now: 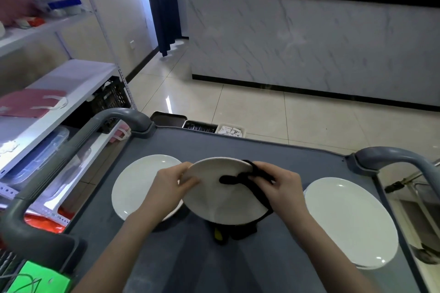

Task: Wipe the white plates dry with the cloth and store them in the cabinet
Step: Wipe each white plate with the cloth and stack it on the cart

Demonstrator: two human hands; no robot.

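A white plate (pixel 221 200) is held tilted above the grey cart top (pixel 262 157). My left hand (pixel 170 185) grips its left rim. My right hand (pixel 284 184) holds a black cloth (pixel 247 177) against the plate's right side, and the cloth wraps over the rim and hangs down underneath. A second white plate (pixel 135 185) lies flat on the cart to the left, partly under the held one. A third white plate (pixel 350 221) lies flat on the right.
Grey cart handles stand at the left (pixel 71 147) and right (pixel 392 157). White metal shelving (pixel 59 93) with boxes runs along the left. A marble-fronted counter (pixel 309 43) stands across the tiled floor. Small trays (pixel 200 125) hang off the cart's far edge.
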